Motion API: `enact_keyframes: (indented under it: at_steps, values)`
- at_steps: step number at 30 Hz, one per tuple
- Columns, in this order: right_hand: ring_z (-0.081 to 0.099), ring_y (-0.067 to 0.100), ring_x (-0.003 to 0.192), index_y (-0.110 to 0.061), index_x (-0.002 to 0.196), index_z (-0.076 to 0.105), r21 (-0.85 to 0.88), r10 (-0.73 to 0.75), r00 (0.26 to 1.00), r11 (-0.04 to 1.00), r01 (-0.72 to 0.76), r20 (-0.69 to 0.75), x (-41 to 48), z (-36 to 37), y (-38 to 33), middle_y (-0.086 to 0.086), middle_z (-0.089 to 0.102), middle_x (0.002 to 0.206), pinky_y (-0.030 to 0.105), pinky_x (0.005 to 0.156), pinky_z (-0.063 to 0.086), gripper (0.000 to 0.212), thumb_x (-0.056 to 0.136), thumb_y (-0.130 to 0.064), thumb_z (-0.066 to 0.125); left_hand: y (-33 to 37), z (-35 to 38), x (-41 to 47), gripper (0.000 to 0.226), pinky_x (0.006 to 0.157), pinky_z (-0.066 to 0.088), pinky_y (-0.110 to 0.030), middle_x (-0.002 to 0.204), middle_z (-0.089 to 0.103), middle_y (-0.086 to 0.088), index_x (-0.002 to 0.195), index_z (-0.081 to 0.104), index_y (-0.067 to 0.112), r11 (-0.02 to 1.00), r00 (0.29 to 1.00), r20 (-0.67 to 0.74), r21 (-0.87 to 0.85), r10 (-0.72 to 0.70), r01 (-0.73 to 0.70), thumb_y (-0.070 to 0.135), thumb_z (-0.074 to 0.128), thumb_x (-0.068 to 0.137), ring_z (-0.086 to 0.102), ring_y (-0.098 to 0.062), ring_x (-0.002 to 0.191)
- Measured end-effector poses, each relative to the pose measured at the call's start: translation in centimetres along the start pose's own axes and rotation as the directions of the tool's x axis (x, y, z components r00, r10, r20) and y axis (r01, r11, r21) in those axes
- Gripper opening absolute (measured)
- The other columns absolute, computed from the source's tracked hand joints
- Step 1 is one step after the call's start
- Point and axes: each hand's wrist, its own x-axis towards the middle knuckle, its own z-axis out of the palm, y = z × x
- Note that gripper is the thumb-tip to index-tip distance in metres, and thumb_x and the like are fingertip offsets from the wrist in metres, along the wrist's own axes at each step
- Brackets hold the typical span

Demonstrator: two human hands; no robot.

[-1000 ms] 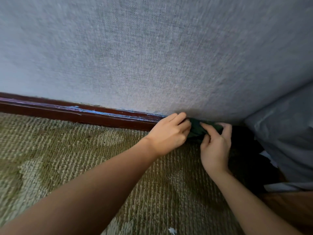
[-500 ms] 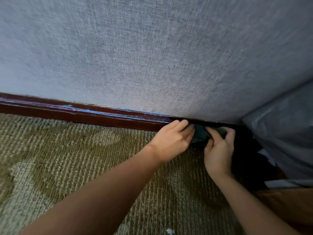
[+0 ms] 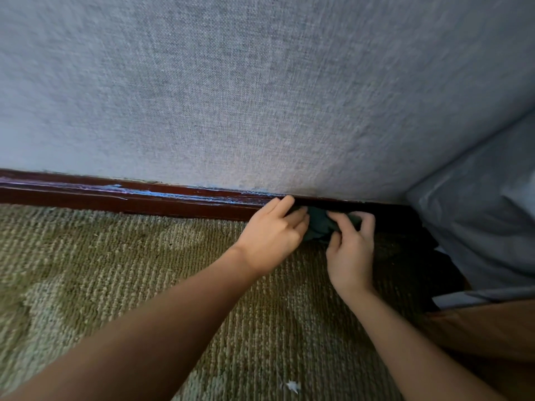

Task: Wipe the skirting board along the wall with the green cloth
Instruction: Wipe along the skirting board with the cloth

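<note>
Both arms reach to the skirting board (image 3: 139,199); left hand (image 3: 272,235) and right hand (image 3: 351,256) curl their fingers on the bunched green cloth (image 3: 318,227) between them, against the board

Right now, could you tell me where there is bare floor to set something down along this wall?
Bare: the olive looped carpet left of the left hand, along the dark red-brown skirting board. Crowded: the right corner, where that hand and the right hand hold the crumpled green cloth beside pale grey fabric.
</note>
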Motion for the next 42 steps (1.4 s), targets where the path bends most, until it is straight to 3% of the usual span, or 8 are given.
enact_keyframes:
  at_steps: [6, 8, 13, 17, 21, 26, 32, 42]
  values:
    - [0.051, 0.028, 0.099, -0.003, 0.099, 0.068, 0.095, 0.066, 0.998, 0.993, -0.067, 0.016, -1.0, 0.2, -1.3, 0.020, 0.046, 0.106, 0.011, 0.089, 0.026, 0.035, 0.074, 0.017, 0.055, 0.4, 0.4, -3.0, 0.022, 0.064, 0.049, -0.023, 0.104, 0.070, -0.006, 0.094, 0.074, 0.008, 0.994, 0.998, -0.023, -0.100, -0.051, 0.048, 0.015, 0.067, 0.074, 0.065, -0.022, 0.077]
    - [0.049, 0.024, 0.097, -0.005, 0.093, 0.069, 0.153, 0.132, 0.991, 0.979, -0.136, 0.034, -1.2, 0.4, -1.8, 0.017, 0.047, 0.105, 0.009, 0.087, 0.025, 0.028, 0.074, 0.012, 0.058, 0.4, 0.4, -3.5, 0.035, 0.064, 0.051, -0.025, 0.106, 0.069, -0.011, 0.095, 0.073, 0.004, 0.976, 0.991, 0.030, -0.174, -0.127, 0.130, 0.010, 0.080, 0.061, 0.064, -0.026, 0.076]
    - [0.051, 0.012, 0.086, -0.024, 0.078, 0.065, 0.330, 0.313, 0.936, 0.876, -0.351, 0.162, -0.9, 0.8, -2.3, 0.003, 0.060, 0.095, 0.016, 0.074, 0.032, 0.010, 0.078, -0.014, 0.063, 0.4, -0.4, -4.1, 0.047, 0.068, 0.055, -0.039, 0.111, 0.064, -0.023, 0.101, 0.069, -0.001, 0.898, 0.937, 0.144, -0.270, -0.320, 0.348, -0.004, 0.075, 0.054, 0.060, -0.037, 0.077]
    - [0.058, 0.016, 0.089, -0.026, 0.079, 0.064, 0.460, 0.417, 0.886, 0.758, -0.462, 0.203, -0.9, 1.0, -2.8, -0.007, 0.062, 0.085, 0.033, 0.081, 0.048, 0.018, 0.080, -0.008, 0.062, 0.8, -0.2, -4.4, 0.055, 0.095, 0.039, -0.035, 0.137, 0.044, -0.006, 0.134, 0.046, 0.016, 0.718, 0.796, 0.320, -0.347, -0.514, 0.603, 0.005, 0.052, 0.081, 0.043, -0.027, 0.113]
    - [0.056, 0.021, 0.098, -0.028, 0.097, 0.057, 0.528, 0.495, 0.831, 0.648, -0.549, 0.256, -1.0, 0.9, -3.3, 0.002, 0.057, 0.102, 0.045, 0.089, 0.049, 0.029, 0.080, -0.005, 0.064, 0.6, -0.7, -4.2, 0.050, 0.092, 0.044, -0.033, 0.118, 0.059, -0.013, 0.126, 0.054, 0.010, 0.452, 0.674, 0.314, -0.549, -0.669, 0.704, -0.003, 0.051, 0.078, 0.054, -0.029, 0.106]
    - [0.057, 0.027, 0.097, -0.028, 0.087, 0.054, 0.582, 0.506, 0.819, 0.592, -0.558, 0.271, -0.7, 0.7, -4.4, 0.007, 0.057, 0.099, 0.050, 0.087, 0.049, 0.028, 0.081, -0.002, 0.063, 0.1, -1.6, -3.8, 0.051, 0.091, 0.046, -0.030, 0.114, 0.063, -0.013, 0.123, 0.057, 0.012, 0.262, 0.605, 0.371, -0.657, -0.704, 0.707, -0.007, 0.048, 0.077, 0.059, -0.025, 0.101]
    - [0.057, 0.024, 0.090, -0.027, 0.078, 0.052, 0.559, 0.456, 0.859, 0.660, -0.501, 0.232, -0.2, 0.4, -5.3, 0.000, 0.056, 0.086, 0.049, 0.085, 0.050, 0.029, 0.081, 0.000, 0.062, -0.1, -2.0, -4.0, 0.052, 0.085, 0.039, -0.019, 0.116, 0.057, -0.013, 0.124, 0.056, 0.010, 0.415, 0.727, 0.334, -0.647, -0.600, 0.640, -0.006, 0.056, 0.075, 0.055, -0.024, 0.103]
    - [0.056, 0.019, 0.085, -0.020, 0.080, 0.061, 0.389, 0.364, 0.926, 0.843, -0.371, 0.095, 0.4, 0.4, -5.6, 0.002, 0.061, 0.089, 0.031, 0.079, 0.047, 0.016, 0.082, -0.004, 0.062, -0.1, -2.4, -3.1, 0.047, 0.101, 0.035, -0.035, 0.135, 0.040, -0.011, 0.130, 0.051, 0.011, 0.645, 0.790, 0.273, -0.464, -0.548, 0.608, 0.011, 0.059, 0.083, 0.035, -0.026, 0.121]
